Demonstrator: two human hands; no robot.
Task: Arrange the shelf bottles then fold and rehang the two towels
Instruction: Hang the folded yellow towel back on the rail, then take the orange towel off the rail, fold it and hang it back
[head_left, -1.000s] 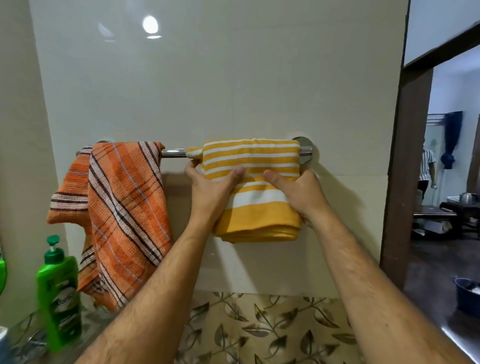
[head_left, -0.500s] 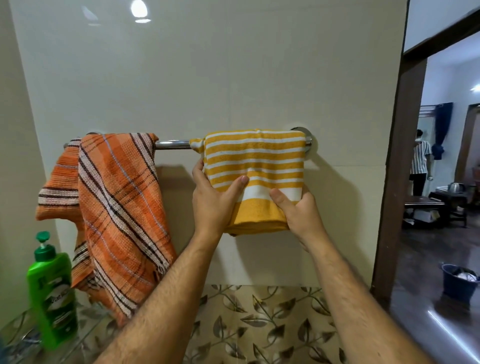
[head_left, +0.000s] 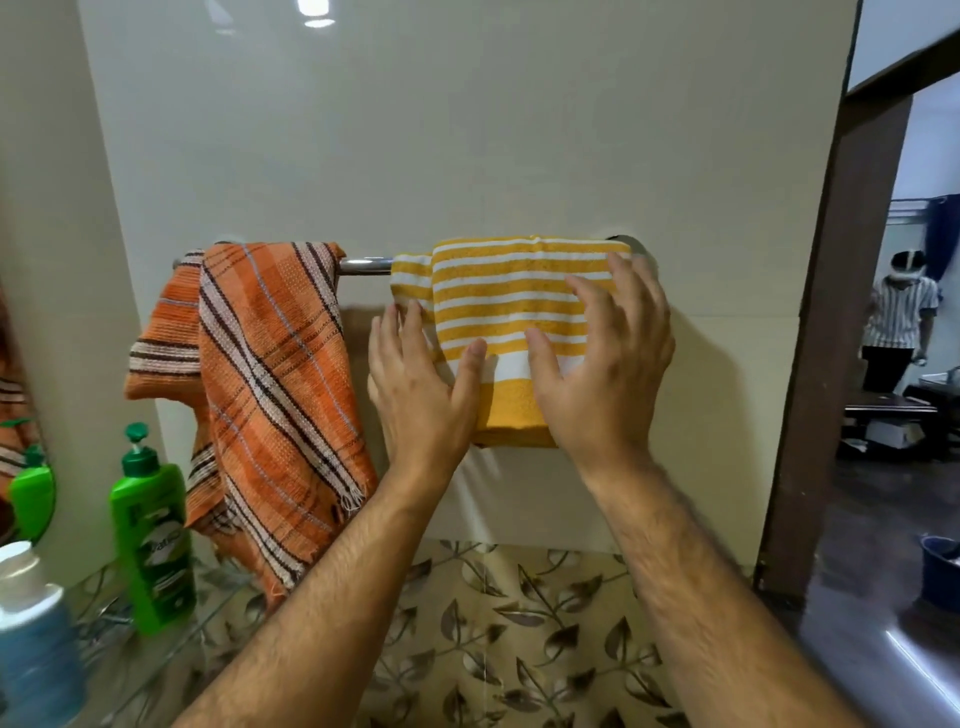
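A folded yellow towel with white stripes (head_left: 509, 291) hangs over the right half of the chrome towel bar (head_left: 366, 265). My left hand (head_left: 421, 395) lies flat with fingers spread at the towel's lower left edge. My right hand (head_left: 608, 364) rests flat on its front, fingers spread, gripping nothing. An orange plaid towel (head_left: 270, 384) hangs loose and unfolded over the bar's left end. On the glass shelf (head_left: 156, 654) stand a green pump bottle (head_left: 153, 535) and a blue bottle with a white cap (head_left: 34, 629).
A mirror edge (head_left: 26, 467) at the far left reflects the green bottle. Leaf-patterned tiles (head_left: 519, 639) run below the plain wall. A dark door frame (head_left: 831, 364) at the right opens onto a room with a person (head_left: 901, 322), a table and a blue bucket (head_left: 940, 571).
Both hands have let go of the yellow towel's lower edge and now lie open and flat on it. The right hand has moved up its front. The view shifted slightly.
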